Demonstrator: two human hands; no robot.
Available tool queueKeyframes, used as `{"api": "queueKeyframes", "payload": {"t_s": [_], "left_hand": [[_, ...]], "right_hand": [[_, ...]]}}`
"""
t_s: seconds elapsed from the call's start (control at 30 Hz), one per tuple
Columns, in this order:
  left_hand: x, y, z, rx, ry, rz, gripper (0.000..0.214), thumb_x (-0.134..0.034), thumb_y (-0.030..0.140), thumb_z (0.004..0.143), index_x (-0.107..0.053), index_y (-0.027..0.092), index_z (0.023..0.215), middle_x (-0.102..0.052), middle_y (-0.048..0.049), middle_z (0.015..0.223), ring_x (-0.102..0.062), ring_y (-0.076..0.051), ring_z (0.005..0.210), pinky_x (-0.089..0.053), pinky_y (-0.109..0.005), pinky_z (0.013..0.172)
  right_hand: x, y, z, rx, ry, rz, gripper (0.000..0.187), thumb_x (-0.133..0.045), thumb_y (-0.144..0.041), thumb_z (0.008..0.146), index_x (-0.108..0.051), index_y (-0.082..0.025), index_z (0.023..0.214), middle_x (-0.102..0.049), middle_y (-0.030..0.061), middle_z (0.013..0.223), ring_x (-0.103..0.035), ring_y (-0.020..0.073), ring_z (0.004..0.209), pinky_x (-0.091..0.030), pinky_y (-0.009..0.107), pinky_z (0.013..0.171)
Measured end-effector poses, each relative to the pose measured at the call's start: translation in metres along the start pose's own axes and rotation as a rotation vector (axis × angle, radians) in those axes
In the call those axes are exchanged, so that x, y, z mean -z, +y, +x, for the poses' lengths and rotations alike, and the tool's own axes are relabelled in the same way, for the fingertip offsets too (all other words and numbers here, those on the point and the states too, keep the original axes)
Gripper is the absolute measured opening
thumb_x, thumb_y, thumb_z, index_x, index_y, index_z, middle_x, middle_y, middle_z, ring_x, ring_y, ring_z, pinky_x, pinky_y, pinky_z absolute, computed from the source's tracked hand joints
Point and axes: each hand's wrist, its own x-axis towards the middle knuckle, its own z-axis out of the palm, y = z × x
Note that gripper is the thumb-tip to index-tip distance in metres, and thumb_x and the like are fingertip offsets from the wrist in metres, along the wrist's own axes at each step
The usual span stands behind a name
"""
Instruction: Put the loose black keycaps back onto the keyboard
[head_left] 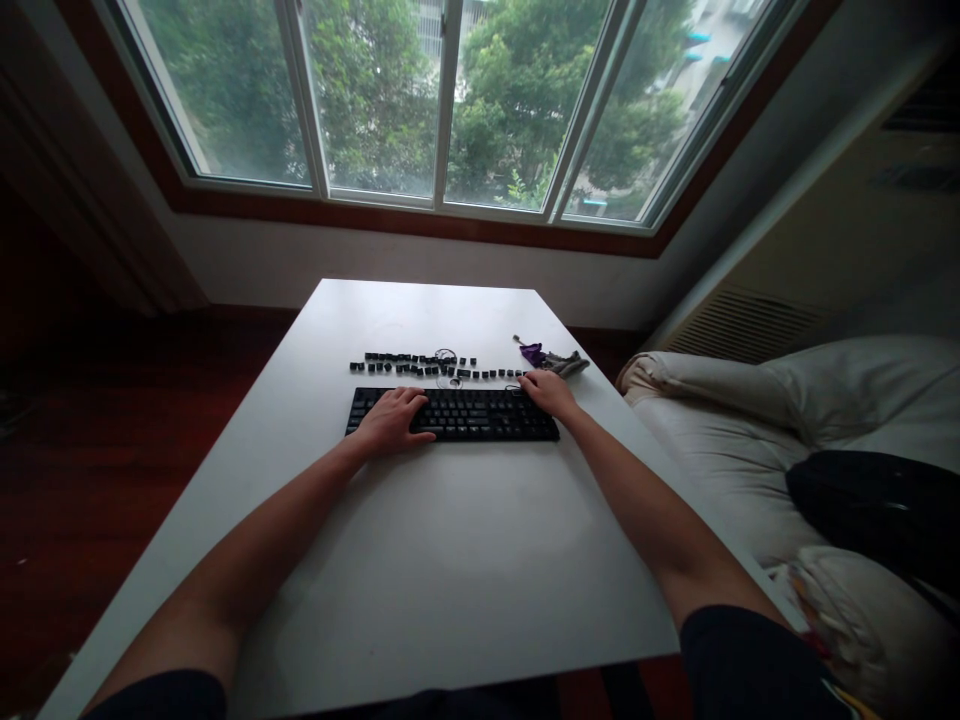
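A black keyboard (480, 415) lies on the white table (450, 540), its long side across in front of me. My left hand (394, 418) rests over its left part, with the fingers spread and the thumb stretched along the near edge. At the far right corner, my right hand (550, 393) has its fingers drawn together. Whatever they hold is too small to make out. A thin dark wire loop (513, 388) shows beside those fingertips. Behind the keyboard, several loose black keycaps (405, 369) stand in two rough rows, with thin wire loops (445, 355) among them.
A purple item (532, 353) and a crumpled grey cloth (566, 364) lie at the table's right edge. To the right stands a pale sofa (697, 430) with a dark bag (870, 505) on it. A window (442, 110) is beyond the table.
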Motion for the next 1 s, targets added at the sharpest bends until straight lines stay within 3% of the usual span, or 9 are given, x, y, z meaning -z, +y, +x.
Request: {"api": "queueKeyframes", "payload": {"t_s": [0.2, 0.5, 0.7, 1.0], "left_hand": [[-0.001, -0.001, 0.0, 0.015, -0.009, -0.006, 0.066, -0.065, 0.064, 0.079, -0.057, 0.024, 0.131, -0.05, -0.0118, 0.144, -0.045, -0.034, 0.13, -0.035, -0.049, 0.112], [-0.003, 0.0, -0.001, 0.01, -0.004, -0.018, 0.067, -0.065, 0.065, 0.079, -0.057, 0.024, 0.132, -0.051, -0.0121, 0.144, -0.045, -0.034, 0.131, -0.034, -0.05, 0.112], [0.001, -0.002, -0.003, -0.005, 0.003, -0.008, 0.067, -0.064, 0.065, 0.08, -0.056, 0.023, 0.131, -0.051, -0.0119, 0.143, -0.046, -0.033, 0.13, -0.035, -0.048, 0.112], [-0.002, -0.001, -0.001, 0.014, -0.008, -0.002, 0.068, -0.065, 0.065, 0.079, -0.056, 0.024, 0.132, -0.051, -0.0117, 0.144, -0.046, -0.034, 0.13, -0.035, -0.05, 0.112]], "right_hand": [[-0.016, -0.016, -0.001, -0.071, 0.022, -0.119, 0.046, -0.037, -0.048, 0.102, -0.072, -0.021, 0.088, -0.073, 0.0125, 0.101, -0.063, 0.0239, 0.096, -0.042, 0.03, 0.079], [-0.024, -0.014, -0.002, -0.002, 0.041, -0.218, 0.042, -0.033, -0.041, 0.103, -0.068, -0.02, 0.094, -0.072, 0.0143, 0.102, -0.061, 0.0253, 0.1, -0.04, 0.033, 0.086], [-0.027, -0.008, 0.004, 0.001, 0.02, -0.082, 0.039, -0.035, -0.039, 0.102, -0.067, -0.021, 0.088, -0.071, 0.0115, 0.1, -0.062, 0.0233, 0.096, -0.041, 0.031, 0.083], [-0.022, 0.03, 0.015, -0.25, 0.215, 0.213, 0.024, -0.05, -0.034, 0.091, -0.067, -0.019, 0.098, -0.072, 0.0094, 0.097, -0.064, 0.0221, 0.087, -0.046, 0.03, 0.078]]}}
